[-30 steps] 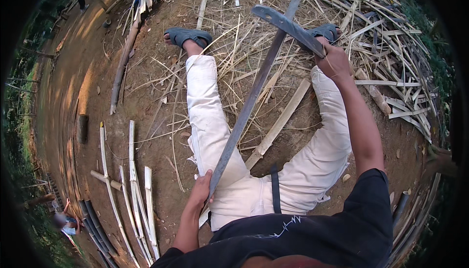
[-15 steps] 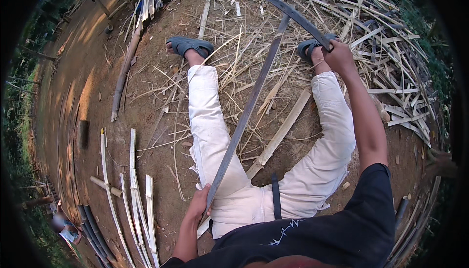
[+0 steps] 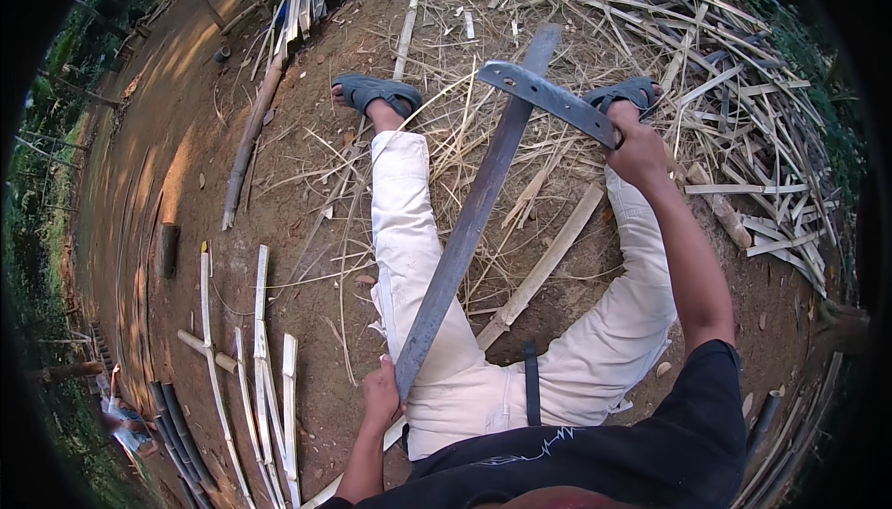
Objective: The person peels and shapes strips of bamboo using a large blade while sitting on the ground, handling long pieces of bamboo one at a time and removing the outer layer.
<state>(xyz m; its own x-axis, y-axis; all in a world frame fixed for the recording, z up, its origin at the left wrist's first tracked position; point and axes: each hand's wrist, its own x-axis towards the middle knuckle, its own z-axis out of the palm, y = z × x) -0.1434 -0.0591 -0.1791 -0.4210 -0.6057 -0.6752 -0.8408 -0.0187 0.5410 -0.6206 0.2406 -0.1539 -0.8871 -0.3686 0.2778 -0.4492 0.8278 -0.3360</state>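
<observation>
My left hand (image 3: pixel 381 398) is closed around the near end of a long dark bamboo strip (image 3: pixel 462 240), beside my left thigh. The strip slants away between my legs, its broad dark face showing. My right hand (image 3: pixel 639 151) grips a machete (image 3: pixel 548 100), its handle mostly hidden in my fist. Several holes run along the wide grey blade. It lies across the strip near the far end, and whether its edge bites in cannot be made out.
A pale split bamboo piece (image 3: pixel 544 267) lies on the ground between my legs. Bamboo strips (image 3: pixel 743 110) are heaped at the far right. More pale strips (image 3: pixel 263 351) lie at the left, near dark poles (image 3: pixel 181 435). Another person (image 3: pixel 128 424) is at the far left edge.
The machete has come nearer and lower, its blade now turned flatter across the strip. The strip has rolled from a narrow view to show its broad face. The left hand keeps its hold.
</observation>
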